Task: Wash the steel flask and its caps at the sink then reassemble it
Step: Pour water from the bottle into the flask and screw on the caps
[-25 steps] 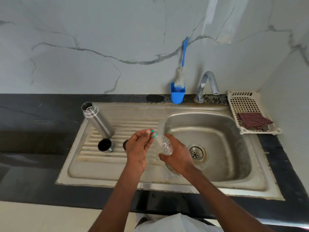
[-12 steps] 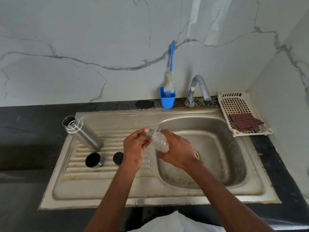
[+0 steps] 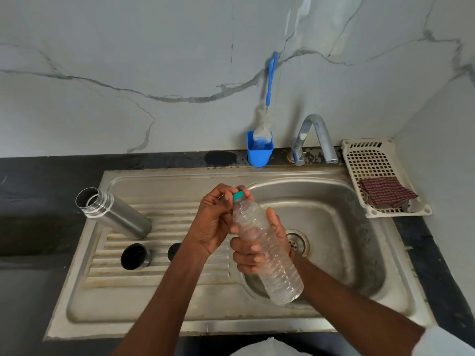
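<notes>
My right hand (image 3: 259, 242) grips the plastic bottle (image 3: 267, 250); my left hand (image 3: 213, 219) pinches its cap (image 3: 238, 196) (for turning), flask (image 3: 115, 214) waiting at nine o'clock.

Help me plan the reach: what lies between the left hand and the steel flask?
In the head view, only bare ribbed drainboard separates the left hand from the steel flask.
</notes>
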{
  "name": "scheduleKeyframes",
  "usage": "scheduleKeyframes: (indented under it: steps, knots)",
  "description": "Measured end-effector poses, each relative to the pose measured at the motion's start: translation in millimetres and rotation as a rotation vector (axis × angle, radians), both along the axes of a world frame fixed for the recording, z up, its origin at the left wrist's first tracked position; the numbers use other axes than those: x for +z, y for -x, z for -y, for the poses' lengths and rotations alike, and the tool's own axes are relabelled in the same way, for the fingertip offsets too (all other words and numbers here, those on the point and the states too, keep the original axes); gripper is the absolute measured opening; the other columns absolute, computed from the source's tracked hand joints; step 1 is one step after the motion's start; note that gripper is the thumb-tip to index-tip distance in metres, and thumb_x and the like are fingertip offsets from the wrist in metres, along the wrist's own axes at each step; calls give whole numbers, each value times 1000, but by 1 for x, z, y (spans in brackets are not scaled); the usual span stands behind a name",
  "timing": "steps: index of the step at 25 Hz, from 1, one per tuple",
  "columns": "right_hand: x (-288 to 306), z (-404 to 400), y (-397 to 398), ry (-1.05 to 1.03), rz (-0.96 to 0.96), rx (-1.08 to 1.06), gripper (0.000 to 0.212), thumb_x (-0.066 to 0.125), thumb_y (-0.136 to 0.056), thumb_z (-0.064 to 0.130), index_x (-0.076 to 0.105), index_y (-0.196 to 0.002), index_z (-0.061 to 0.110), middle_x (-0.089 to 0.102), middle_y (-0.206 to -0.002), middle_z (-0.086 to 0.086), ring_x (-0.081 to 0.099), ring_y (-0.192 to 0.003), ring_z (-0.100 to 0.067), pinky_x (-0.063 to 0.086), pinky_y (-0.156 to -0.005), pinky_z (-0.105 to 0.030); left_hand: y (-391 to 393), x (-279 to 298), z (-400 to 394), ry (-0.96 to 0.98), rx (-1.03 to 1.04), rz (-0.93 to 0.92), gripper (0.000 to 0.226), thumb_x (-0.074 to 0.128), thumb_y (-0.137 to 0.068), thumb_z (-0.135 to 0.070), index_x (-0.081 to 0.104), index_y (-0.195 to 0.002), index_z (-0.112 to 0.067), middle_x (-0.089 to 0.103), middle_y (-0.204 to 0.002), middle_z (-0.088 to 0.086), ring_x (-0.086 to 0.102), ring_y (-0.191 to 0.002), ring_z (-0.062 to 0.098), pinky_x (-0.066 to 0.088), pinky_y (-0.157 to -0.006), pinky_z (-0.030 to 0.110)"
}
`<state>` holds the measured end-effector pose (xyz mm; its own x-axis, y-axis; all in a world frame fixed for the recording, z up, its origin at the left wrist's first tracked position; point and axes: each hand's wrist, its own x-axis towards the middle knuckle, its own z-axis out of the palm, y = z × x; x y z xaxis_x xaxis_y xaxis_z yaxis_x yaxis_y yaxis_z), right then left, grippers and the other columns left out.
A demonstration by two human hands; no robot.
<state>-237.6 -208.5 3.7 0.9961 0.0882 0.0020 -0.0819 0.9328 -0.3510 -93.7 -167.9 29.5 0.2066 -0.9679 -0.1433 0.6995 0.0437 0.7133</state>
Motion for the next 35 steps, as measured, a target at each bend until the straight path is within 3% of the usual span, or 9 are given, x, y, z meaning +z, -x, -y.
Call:
scheduleKeyframes:
  steps: [2,5,8,10,12,14,16,20,35]
  knots:
    - [-1,-2,-13,-36,43,2,74,64,-84,72,53,-126,12,64,-84,-1,59,-66,-13,43,-63,-30,-6,-3,10,45,-29,-27,12,56,-97,-13,66,-91,-11,68,-106,15,69,-100,27,60,-93,36]
    - [3,20,-15,104,-185,-68,76,60,-88,69,55,-133,8,64,-104,-11,63,-90,-23,52,-83,-36,-31,-12,21,-82,71,63,8,59,-95,-13,66,-96,-8,76,-110,16,76,-98,27,64,-76,31]
    - [0,54,-19,851,-695,-186,56,72,-88,57,68,-125,15,74,-117,-5,71,-104,-18,54,-98,-37,-68,-28,34,-126,149,150,17,61,-97,-8,69,-111,-2,73,-127,18,71,-121,30,59,-101,36]
    - [-2,73,-31,1309,-877,-305,55,83,-79,58,68,-120,24,70,-111,8,67,-97,-9,51,-83,-22,-88,-44,47,-240,148,454,24,58,-105,-13,69,-125,-6,71,-135,8,66,-128,25,53,-107,31]
    - [0,93,-49,1542,-951,-519,61,84,-75,61,61,-121,29,57,-106,16,57,-89,-1,42,-71,-17,-104,-73,59,-517,135,1039,28,59,-107,-22,67,-133,-15,68,-137,0,62,-130,24,47,-105,21]
    - [4,117,-76,1740,-975,-667,65,81,-77,62,56,-127,29,53,-109,13,55,-90,-5,46,-74,-22,-112,-101,63,-809,-58,1451,51,64,-102,-31,49,-150,-20,49,-157,3,46,-146,27,38,-115,38]
    - [10,138,-105,1871,-986,-732,65,78,-79,62,56,-128,25,55,-115,7,59,-97,-13,52,-81,-33,-110,-121,58,-917,-251,1636,76,64,-100,-37,24,-163,-21,15,-174,0,17,-160,27,20,-124,56]
    - [4,167,-151,1907,-1138,-688,64,72,-86,61,56,-129,15,59,-122,-3,63,-105,-26,53,-82,-39,-109,-130,51,-847,-268,1684,82,59,-104,-39,9,-167,-21,-5,-177,-2,-1,-163,28,17,-128,59]
    - [13,179,-172,2063,-1194,-667,68,69,-91,58,45,-134,11,57,-125,-7,65,-107,-28,52,-79,-36,-112,-131,54,-853,-287,1727,82,64,-101,-37,16,-165,-19,1,-177,1,5,-163,31,22,-125,62]
